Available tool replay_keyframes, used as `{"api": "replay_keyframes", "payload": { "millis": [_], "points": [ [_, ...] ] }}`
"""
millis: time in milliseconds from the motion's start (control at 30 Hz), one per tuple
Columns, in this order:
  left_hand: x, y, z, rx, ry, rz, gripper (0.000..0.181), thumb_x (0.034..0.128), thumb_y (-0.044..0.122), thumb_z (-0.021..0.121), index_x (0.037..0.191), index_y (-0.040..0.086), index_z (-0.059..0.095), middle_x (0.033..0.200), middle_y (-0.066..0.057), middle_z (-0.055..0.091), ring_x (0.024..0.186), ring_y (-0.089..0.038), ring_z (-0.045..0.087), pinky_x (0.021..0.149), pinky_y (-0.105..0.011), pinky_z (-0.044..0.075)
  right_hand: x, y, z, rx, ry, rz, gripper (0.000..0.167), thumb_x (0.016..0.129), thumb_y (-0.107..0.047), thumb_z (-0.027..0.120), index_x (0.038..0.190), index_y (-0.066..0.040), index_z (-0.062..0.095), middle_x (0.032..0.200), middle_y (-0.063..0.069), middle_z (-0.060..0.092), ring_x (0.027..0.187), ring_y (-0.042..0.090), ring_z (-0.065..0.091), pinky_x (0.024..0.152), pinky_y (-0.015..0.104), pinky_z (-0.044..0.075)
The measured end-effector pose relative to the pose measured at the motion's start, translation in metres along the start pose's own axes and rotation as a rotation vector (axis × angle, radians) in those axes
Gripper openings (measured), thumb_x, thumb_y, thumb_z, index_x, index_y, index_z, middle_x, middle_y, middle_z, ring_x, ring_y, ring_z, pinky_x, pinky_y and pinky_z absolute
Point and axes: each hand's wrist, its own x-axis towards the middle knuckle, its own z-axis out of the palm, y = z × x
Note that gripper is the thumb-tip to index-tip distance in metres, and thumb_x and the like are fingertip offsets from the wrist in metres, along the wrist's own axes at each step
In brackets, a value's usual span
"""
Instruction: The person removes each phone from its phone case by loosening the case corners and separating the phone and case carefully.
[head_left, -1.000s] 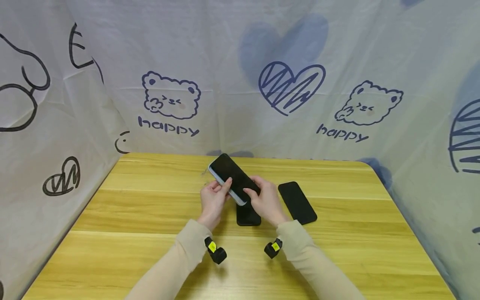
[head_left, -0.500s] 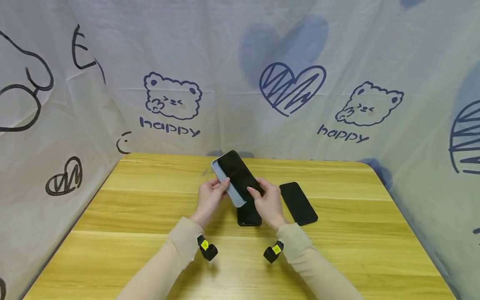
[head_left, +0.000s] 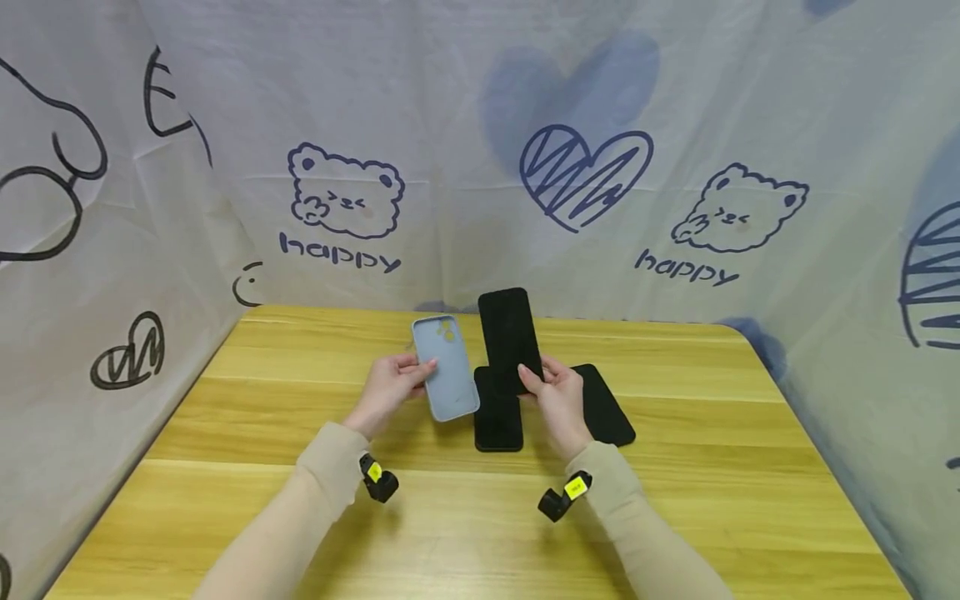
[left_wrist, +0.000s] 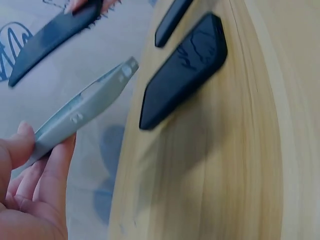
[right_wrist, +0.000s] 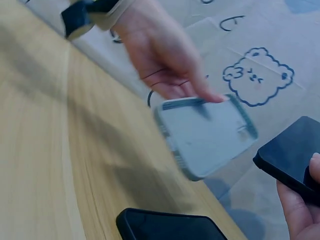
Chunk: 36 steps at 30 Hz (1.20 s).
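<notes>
Far left there's a white cloth (head_left: pixel 131 267) with dark line doodles, including a scribbled heart, hanging beside the wood-grain counter (head_left: pixel 247 417). Next over is a beige left sleeve (head_left: pixel 277 517) with a little black wrist camera (head_left: pixel 379 481) with a yellow label on it.

Then the left hand (head_left: pixel 387 387): its grip is closed down to the thickness of a pale blue phone case (head_left: pixel 448 375), thumb on the inside face, other fingers behind. The case is held up off the counter, hollow side toward the person, camera cutout up top, with nothing sitting in it.

Just right of that, a black phone (head_left: pixel 498 425) lies flat on the counter, screen up. Above it in the head view is another one, the held phone (head_left: pixel 510 337), black too, tipped so its top leans a bit left. It's out of the case and well clear of it in both wrist views. The right hand (head_left: pixel 561 404) has it by the lower right edge, grip pinched to about the phone's thickness, thumb on the front.

Past that hand there's a third black slab (head_left: pixel 611 408), looks like a phone, lying at an angle on the counter and partly hidden by the hand.
</notes>
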Motion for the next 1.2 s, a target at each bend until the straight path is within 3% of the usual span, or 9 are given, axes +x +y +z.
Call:
{"api": "replay_keyframes", "payload": {
  "millis": [100,233,433,867,1200],
  "points": [
    [0.004,-0.005,-0.008,0.029,-0.016,-0.010,0.036,0.1011,0.020,0.063,0.124,-0.008,0.065,0.112,-0.018,0.075,0.081,-0.004,0.068,0.076,-0.022,0.059,0.002,0.000,-0.004,0.066,0.008,0.047,0.031,0.098,-0.006,0.065,0.128,0.003,0.063,0.098,0.000,0.077,0.081,0.006,0.074,0.072,0.025,0.061],
    [0.008,-0.012,-0.015,0.087,-0.042,-0.040,0.032,0.1014,0.019,0.063,0.115,-0.009,0.068,0.096,-0.005,0.075,0.075,-0.002,0.064,0.073,-0.020,0.058,0.003,0.003,-0.010,0.125,0.004,0.088,0.032,0.100,-0.007,0.063,0.130,0.003,0.061,0.093,-0.006,0.075,0.081,0.007,0.074,0.070,0.022,0.060],
    [0.011,-0.026,-0.019,0.104,-0.105,-0.119,0.035,0.1020,0.022,0.062,0.122,-0.007,0.066,0.104,-0.009,0.075,0.078,-0.004,0.067,0.075,-0.019,0.059,0.003,0.005,-0.015,0.178,0.001,0.140,0.036,0.101,-0.008,0.061,0.136,0.001,0.057,0.098,-0.006,0.074,0.082,0.008,0.075,0.074,0.022,0.061],
    [0.017,-0.040,-0.030,0.171,-0.043,-0.191,0.041,0.1016,0.024,0.063,0.126,-0.009,0.064,0.090,0.001,0.067,0.076,-0.006,0.057,0.066,-0.015,0.055,0.001,0.010,-0.017,0.233,-0.001,0.220,0.036,0.102,-0.006,0.058,0.137,0.003,0.054,0.094,-0.005,0.073,0.082,0.007,0.075,0.073,0.021,0.061],
    [0.017,-0.045,-0.040,0.260,-0.015,-0.188,0.040,0.1001,0.027,0.065,0.118,-0.009,0.068,0.089,-0.004,0.068,0.075,-0.009,0.059,0.066,-0.018,0.057,0.002,0.014,-0.014,0.227,-0.006,0.236,0.034,0.101,-0.007,0.059,0.134,0.003,0.055,0.095,-0.003,0.073,0.080,0.008,0.074,0.074,0.021,0.061]
  ]
}}
